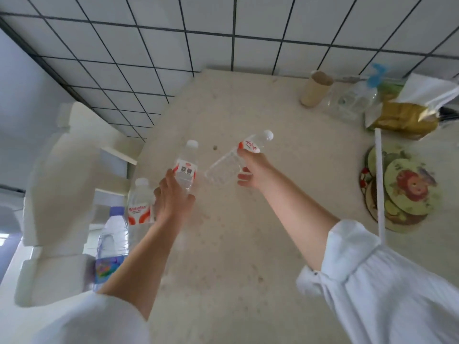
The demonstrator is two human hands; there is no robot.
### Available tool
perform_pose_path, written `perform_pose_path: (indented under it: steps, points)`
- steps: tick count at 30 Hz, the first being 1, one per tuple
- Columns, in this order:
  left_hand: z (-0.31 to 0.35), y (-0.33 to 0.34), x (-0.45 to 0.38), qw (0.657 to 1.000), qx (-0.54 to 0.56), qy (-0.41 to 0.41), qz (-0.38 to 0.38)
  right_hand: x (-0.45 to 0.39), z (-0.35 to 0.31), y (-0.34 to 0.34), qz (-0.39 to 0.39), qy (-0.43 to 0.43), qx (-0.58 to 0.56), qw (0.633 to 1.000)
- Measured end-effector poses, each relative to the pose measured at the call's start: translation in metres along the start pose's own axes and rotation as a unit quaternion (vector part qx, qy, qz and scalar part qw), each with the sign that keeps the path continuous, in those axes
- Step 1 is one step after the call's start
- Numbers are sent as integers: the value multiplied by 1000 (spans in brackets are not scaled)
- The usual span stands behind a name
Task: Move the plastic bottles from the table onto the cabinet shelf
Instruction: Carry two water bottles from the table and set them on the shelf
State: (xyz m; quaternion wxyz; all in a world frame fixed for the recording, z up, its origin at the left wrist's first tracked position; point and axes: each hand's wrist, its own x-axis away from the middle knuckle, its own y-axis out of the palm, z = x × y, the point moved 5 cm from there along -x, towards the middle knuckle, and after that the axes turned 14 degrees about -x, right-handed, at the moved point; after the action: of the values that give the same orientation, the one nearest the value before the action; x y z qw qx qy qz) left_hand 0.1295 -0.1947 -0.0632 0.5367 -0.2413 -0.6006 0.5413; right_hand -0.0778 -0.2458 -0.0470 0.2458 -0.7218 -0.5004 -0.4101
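Observation:
My left hand grips a clear bottle with a red-and-white label, upright near the middle of the beige table. My right hand holds a second bottle of the same kind, tilted with its white cap pointing up and to the right. A third red-label bottle stands at the table's left edge. In front of it stands a bigger bottle with a purple cap and blue label.
White foam blocks stand at the left of the table. At the back right are a cardboard tube, clear bottles lying down, a gold bag and round flowered mats. A tiled wall rises behind.

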Motion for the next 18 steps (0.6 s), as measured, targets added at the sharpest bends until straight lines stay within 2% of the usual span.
perform_pose_path:
  steps: [6,10,12,15,18]
  points:
    - [0,9,-19,1000,-24,-14,15,-37,-3,15,76,50,64,994]
    - [2,11,-27,999,-38,-22,28,-55,-12,21,30,5,123,992]
    - [2,10,-28,998,-37,-28,35,-58,-10,20,34,-6,118,992]
    - [3,10,-28,998,-39,-33,37,-57,-7,12,82,1,77,994]
    - [2,8,-28,998,-28,-46,30,-57,-6,6,75,6,74,994]
